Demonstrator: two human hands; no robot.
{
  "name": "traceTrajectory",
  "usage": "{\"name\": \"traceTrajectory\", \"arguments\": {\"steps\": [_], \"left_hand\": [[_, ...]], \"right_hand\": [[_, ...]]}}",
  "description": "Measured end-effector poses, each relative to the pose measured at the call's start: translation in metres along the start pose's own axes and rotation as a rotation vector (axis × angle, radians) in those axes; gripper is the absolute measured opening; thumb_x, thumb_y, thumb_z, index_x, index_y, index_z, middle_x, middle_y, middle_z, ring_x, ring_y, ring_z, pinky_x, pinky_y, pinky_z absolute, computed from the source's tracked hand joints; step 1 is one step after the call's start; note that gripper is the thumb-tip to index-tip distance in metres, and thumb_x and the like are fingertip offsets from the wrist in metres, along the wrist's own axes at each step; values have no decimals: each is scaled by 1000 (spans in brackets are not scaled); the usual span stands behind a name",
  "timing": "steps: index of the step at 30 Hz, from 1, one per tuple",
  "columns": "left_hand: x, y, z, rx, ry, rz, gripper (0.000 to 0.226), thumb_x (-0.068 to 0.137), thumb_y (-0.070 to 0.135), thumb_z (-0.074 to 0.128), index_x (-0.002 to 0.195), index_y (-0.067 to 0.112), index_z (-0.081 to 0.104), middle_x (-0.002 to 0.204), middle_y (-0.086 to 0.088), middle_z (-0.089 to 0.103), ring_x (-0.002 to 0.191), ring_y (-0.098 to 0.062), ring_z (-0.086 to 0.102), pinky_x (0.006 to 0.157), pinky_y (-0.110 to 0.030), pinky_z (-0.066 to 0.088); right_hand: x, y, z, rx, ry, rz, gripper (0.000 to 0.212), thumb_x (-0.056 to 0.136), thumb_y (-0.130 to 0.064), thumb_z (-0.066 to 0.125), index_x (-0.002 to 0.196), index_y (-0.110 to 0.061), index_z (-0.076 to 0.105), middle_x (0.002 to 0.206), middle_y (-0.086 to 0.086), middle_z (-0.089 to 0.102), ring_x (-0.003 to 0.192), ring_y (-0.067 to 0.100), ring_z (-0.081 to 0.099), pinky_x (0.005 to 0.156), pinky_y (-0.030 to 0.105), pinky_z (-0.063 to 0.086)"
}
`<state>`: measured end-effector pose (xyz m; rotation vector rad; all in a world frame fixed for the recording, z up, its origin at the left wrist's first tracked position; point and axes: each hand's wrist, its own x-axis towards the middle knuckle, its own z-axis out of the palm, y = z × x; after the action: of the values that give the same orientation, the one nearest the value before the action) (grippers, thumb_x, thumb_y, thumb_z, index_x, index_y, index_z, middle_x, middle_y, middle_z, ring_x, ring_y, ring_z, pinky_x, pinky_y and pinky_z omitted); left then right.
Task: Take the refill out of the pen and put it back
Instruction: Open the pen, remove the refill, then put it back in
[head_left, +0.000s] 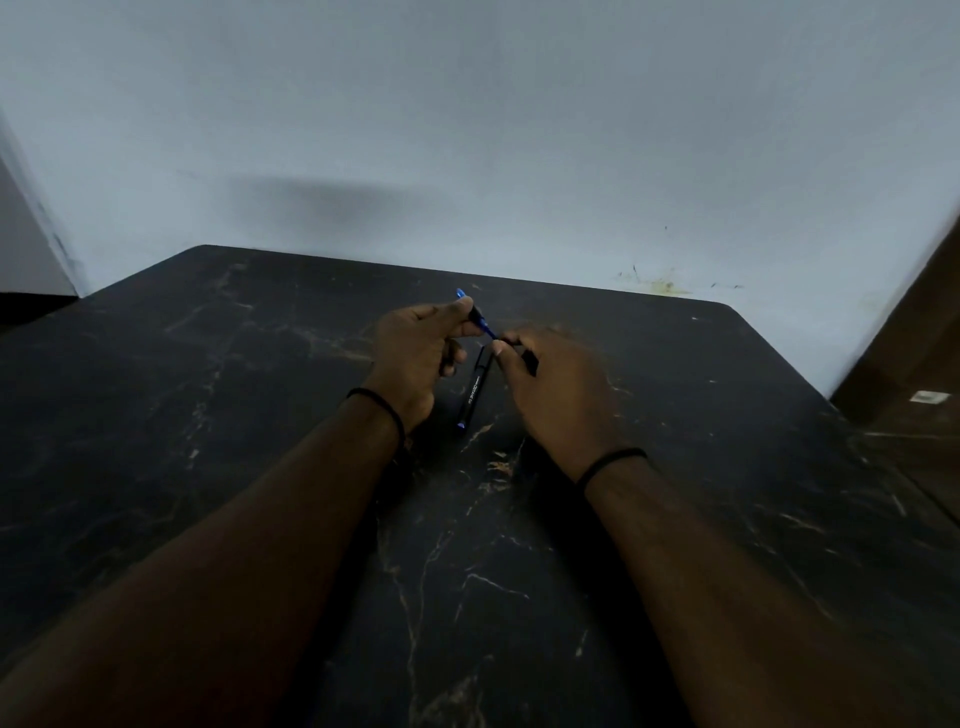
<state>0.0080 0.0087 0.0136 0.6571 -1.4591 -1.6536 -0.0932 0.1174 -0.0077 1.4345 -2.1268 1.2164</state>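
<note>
- black marbled bench (260, 415); the left hand (410, 358) is pinching the pen (475, 314), blue refill (488, 330) showing.
- the right hand (550, 384) fingers are closing on the refill's tip and a dark piece.
- likely mid-extraction; next, a straight pull.
- pen cap (475, 389) is lying between the hands; edges well apart.

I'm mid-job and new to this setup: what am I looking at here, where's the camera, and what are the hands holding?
There is no machine: a person works with bare hands, filmed by one wide-angle camera on their head looking forward and down. The surface is a dark marbled table against a pale wall. The left hand pinches a thin pen part with a blue end; it looks like the refill or front section, though the picture is too dim to be sure. The right hand holds a small black piece at its fingertips. Between the hands a black pen cap or barrel lies on the table.
</note>
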Motion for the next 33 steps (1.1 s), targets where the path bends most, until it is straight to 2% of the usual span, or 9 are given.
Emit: {"name": "traceTrajectory", "arguments": {"steps": [5,8,14,17,23,26,28,30,33], "left_hand": [[-5,1,10,55,-3,21,25,92,20,67,98,-3,70,91,-15,75,45,-11,43,40,-21,33],[-6,1,9,77,-8,10,21,90,22,69,93,2,70,85,-12,72,45,-10,40,40,-21,32],[-4,1,6,86,-38,-3,15,90,24,69,83,10,67,74,-4,64,44,-9,35,38,-21,30],[-3,0,6,84,-40,-7,16,90,23,70,83,9,67,73,-5,64,45,-10,34,37,-20,30],[-1,-1,6,85,-39,6,17,89,23,70,79,10,69,75,-10,63,46,-13,33,38,-20,29],[-1,-2,6,69,-42,12,15,90,21,69,80,10,69,72,-6,65,45,-11,33,38,-20,29],[-1,-2,5,64,-44,9,14,90,21,69,81,10,68,72,-5,65,45,-11,33,37,-20,29],[-1,-2,4,69,-41,5,14,91,21,68,82,10,68,73,-5,65,46,-11,33,37,-20,29],[-1,-1,4,72,-37,6,14,91,20,67,85,7,69,74,-7,65,47,-12,32,38,-21,28]], "right_hand": [[1,2,2,34,-24,47,23,99,-35,55,110,-23,71,97,-2,71,88,15,62,76,31,48],[2,3,4,28,38,108,27,95,-41,60,116,-26,66,96,-3,71,86,15,65,72,27,47],[0,2,5,68,63,158,21,85,-26,71,92,-27,51,78,-9,60,70,10,59,61,32,50],[-1,2,0,76,48,146,12,87,-25,70,88,-21,59,77,-7,63,70,11,59,64,32,49],[0,-1,-2,-9,-15,134,30,102,-39,47,91,-17,64,75,-4,59,71,18,58,62,28,35],[0,-3,-1,87,23,183,21,93,-39,63,103,-22,56,84,-8,60,75,13,60,61,30,43],[-1,-2,0,95,32,180,20,88,-28,70,94,-21,52,81,-6,60,74,15,59,62,31,46],[-1,1,1,72,16,182,17,92,-27,65,84,-17,55,73,-5,58,69,17,57,59,32,41],[0,1,2,5,-29,183,33,102,-38,47,79,-17,58,65,-5,52,61,15,50,60,29,33]]}}
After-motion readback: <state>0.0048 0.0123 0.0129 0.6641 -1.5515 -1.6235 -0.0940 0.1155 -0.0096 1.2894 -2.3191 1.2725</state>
